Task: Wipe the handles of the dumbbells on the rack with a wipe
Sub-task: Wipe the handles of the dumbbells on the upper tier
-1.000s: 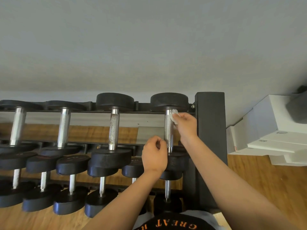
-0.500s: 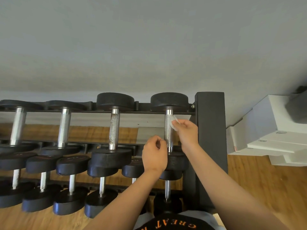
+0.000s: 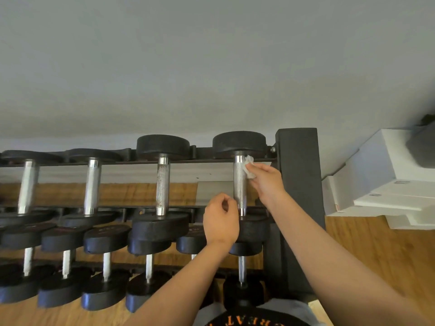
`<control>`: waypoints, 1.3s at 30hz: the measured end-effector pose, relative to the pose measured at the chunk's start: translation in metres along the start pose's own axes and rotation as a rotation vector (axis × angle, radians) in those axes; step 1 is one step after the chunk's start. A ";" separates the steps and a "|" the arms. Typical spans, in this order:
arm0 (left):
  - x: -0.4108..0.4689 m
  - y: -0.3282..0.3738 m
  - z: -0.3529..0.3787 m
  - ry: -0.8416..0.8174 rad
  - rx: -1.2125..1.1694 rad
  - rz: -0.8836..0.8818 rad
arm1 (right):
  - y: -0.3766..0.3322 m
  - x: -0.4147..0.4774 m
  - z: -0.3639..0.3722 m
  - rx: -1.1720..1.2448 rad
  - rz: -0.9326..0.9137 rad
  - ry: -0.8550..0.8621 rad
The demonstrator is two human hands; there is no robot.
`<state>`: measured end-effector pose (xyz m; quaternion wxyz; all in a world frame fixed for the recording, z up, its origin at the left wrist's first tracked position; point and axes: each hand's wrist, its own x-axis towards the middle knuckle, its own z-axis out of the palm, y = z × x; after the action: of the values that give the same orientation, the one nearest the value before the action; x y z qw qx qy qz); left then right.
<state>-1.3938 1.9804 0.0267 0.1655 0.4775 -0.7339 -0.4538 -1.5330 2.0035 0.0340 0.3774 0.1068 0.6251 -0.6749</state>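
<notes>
Our right hand (image 3: 266, 182) pinches a crumpled white wipe (image 3: 249, 169) between thumb and fingertips. It presses the wipe against the right side of the knurled steel handle (image 3: 239, 184) of the rightmost top-tier dumbbell, close under its far head (image 3: 239, 143). Our left hand (image 3: 221, 220) sits just beside the near end of that same handle, fingers curled in toward the palm with nothing in them that we can see. From behind the knuckles we cannot tell whether it touches the bar. The dumbbell lies in its cradle on the rack (image 3: 299, 184), right next to the black end post.

We judge that we are in the middle of wiping this bar at the right end of the row, with the wipe up at the far end of the knurling. The next move calls for drawing the wipe down the length of the bar toward us. It should also wrap round, so the left and under sides get cleaned and not only the right flank.

After that the neighbouring handle (image 3: 163, 184), which shows brownish specks, looks next in line. Then come the third handle (image 3: 92, 187), the fourth handle (image 3: 27, 184) and the shorter bars on the lower tiers (image 3: 148, 267). White boxes (image 3: 388, 184) are stacked on the wood floor (image 3: 376, 255) to the right of the rack.
</notes>
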 end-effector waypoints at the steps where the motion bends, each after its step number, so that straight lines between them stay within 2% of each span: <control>1: -0.001 0.000 0.000 0.001 0.000 -0.003 | -0.002 0.001 0.002 0.030 0.007 0.003; 6: -0.001 -0.001 0.003 -0.005 -0.034 -0.021 | 0.016 -0.014 -0.006 -0.014 -0.024 0.065; 10: 0.000 0.000 0.002 -0.003 -0.037 -0.012 | 0.000 -0.001 0.003 0.056 -0.030 0.118; 13: -0.001 0.000 0.001 -0.005 -0.040 -0.010 | 0.004 -0.008 0.008 -0.031 -0.077 0.140; 15: -0.002 0.000 0.001 -0.015 -0.044 -0.011 | 0.014 -0.017 0.002 -0.085 -0.091 0.138; 20: 0.001 0.002 0.000 -0.018 -0.026 0.005 | 0.007 -0.009 0.008 0.040 0.003 0.131; 26: 0.001 -0.002 0.000 -0.027 -0.015 0.022 | 0.022 -0.023 -0.002 -0.171 -0.214 0.097; 30: 0.001 -0.001 0.001 -0.021 -0.008 0.029 | 0.008 -0.008 0.006 -0.126 -0.156 0.136; 35: 0.001 -0.003 -0.001 -0.037 -0.001 0.040 | 0.022 -0.019 0.001 -0.186 -0.249 0.126; 39: 0.002 -0.002 0.000 -0.035 0.004 0.052 | 0.016 -0.012 0.004 -0.149 -0.196 0.148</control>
<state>-1.3938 1.9786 0.0249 0.1634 0.4506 -0.7497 -0.4562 -1.5129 2.0057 0.0298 0.2692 0.0663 0.7071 -0.6506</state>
